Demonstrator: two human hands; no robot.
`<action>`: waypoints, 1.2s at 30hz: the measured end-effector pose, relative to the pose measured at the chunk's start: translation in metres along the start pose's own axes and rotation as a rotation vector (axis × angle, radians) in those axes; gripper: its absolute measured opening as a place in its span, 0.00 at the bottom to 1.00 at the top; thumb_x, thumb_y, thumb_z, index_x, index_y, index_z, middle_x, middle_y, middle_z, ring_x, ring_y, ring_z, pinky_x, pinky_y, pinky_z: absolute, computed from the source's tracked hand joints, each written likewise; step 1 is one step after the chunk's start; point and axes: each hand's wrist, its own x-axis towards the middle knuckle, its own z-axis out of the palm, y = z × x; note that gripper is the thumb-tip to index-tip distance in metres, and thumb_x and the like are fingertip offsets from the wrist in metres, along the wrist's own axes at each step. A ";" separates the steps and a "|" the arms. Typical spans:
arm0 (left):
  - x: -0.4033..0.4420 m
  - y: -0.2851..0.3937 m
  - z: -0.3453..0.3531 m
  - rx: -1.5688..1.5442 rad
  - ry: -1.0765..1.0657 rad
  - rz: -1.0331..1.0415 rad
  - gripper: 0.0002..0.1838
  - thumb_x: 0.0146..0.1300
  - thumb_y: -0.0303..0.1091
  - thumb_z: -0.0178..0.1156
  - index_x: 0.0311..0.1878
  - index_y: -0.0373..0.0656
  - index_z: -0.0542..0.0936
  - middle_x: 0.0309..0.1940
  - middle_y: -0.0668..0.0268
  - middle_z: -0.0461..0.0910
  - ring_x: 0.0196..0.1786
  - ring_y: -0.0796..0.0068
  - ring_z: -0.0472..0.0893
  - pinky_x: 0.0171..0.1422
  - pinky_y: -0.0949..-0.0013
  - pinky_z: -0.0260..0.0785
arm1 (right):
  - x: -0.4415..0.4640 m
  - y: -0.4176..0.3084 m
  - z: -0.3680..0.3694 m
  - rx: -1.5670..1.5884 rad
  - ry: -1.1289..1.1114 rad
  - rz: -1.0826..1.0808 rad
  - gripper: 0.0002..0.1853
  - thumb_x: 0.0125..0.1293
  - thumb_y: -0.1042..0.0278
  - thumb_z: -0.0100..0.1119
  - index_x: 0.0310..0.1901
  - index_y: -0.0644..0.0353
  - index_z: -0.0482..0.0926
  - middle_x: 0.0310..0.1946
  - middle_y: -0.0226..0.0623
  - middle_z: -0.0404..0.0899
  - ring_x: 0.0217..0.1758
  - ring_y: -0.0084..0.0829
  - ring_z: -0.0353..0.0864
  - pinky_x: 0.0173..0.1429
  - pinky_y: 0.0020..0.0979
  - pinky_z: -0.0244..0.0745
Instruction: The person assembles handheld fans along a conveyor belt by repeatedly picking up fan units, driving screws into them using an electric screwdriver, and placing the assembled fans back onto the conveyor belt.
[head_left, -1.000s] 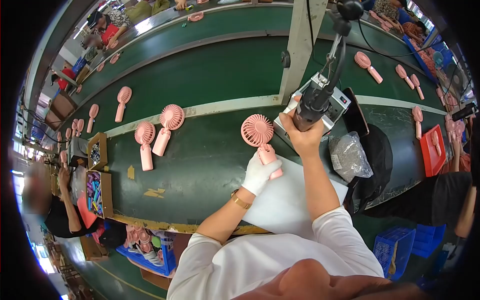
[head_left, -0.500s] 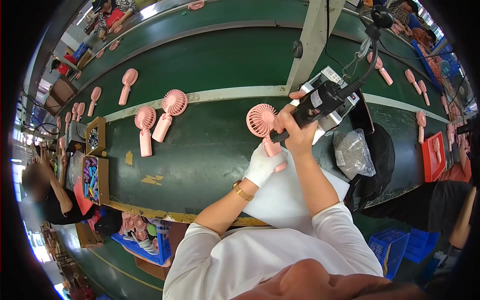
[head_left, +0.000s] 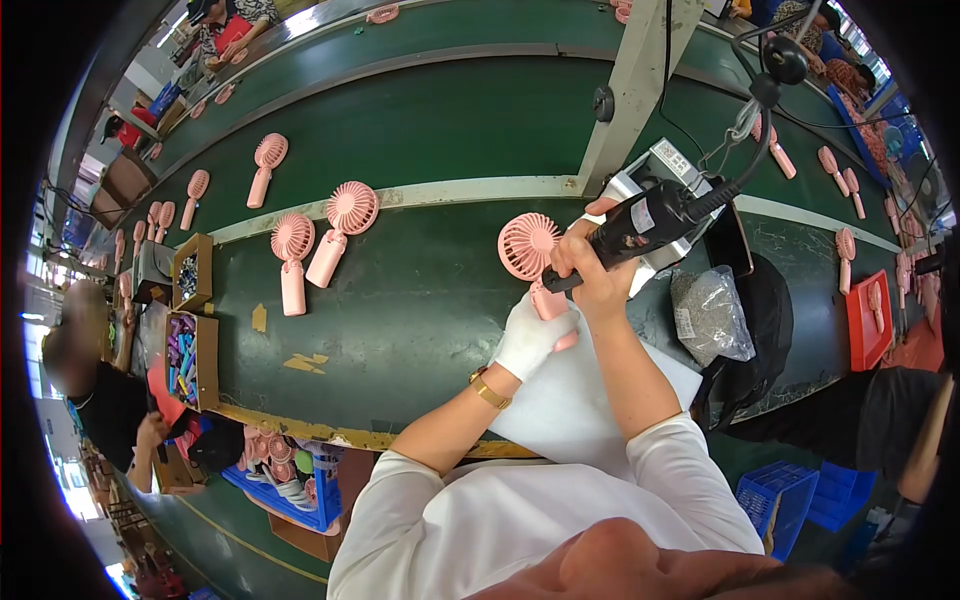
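The left hand, in a white glove, was closed around the handle of a pink fan near the middle of the green bench. The fan's round head pointed to the far side and its handle slanted toward the near right. The right hand gripped a black power tool with its fingers wrapped round the body. The tool's narrow end pointed left, at the top of the handle just below the fan's head; whether it touched could not be told.

A white sheet lay on the near side, partly under the forearms. Behind the tool stood a silvery box, and to the right, a clear bag lay beside a black bag. To the left lay two more fans, an upright one and a tilted one. Farther left, a cardboard box held small coloured pieces.
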 end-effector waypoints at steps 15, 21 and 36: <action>0.002 -0.008 -0.003 0.051 0.064 0.024 0.21 0.54 0.31 0.65 0.49 0.35 0.70 0.42 0.66 0.76 0.42 0.81 0.77 0.45 0.76 0.72 | -0.009 0.025 -0.004 -0.030 0.022 0.041 0.18 0.58 0.81 0.62 0.48 0.65 0.66 0.23 0.33 0.76 0.23 0.19 0.73 0.27 0.22 0.69; 0.008 0.003 -0.010 0.001 0.185 0.110 0.24 0.54 0.29 0.65 0.54 0.39 0.68 0.40 0.67 0.75 0.40 0.79 0.77 0.44 0.73 0.72 | 0.003 -0.017 -0.017 -0.308 0.047 -0.275 0.23 0.56 0.90 0.59 0.53 0.68 0.65 0.30 0.32 0.75 0.26 0.19 0.72 0.32 0.22 0.70; 0.037 0.094 -0.300 1.603 0.723 0.166 0.17 0.50 0.31 0.62 0.45 0.37 0.75 0.38 0.49 0.79 0.42 0.48 0.79 0.46 0.58 0.72 | 0.017 -0.029 -0.030 -0.650 0.027 -0.182 0.39 0.45 0.69 0.78 0.60 0.62 0.69 0.41 0.38 0.83 0.43 0.28 0.84 0.49 0.29 0.76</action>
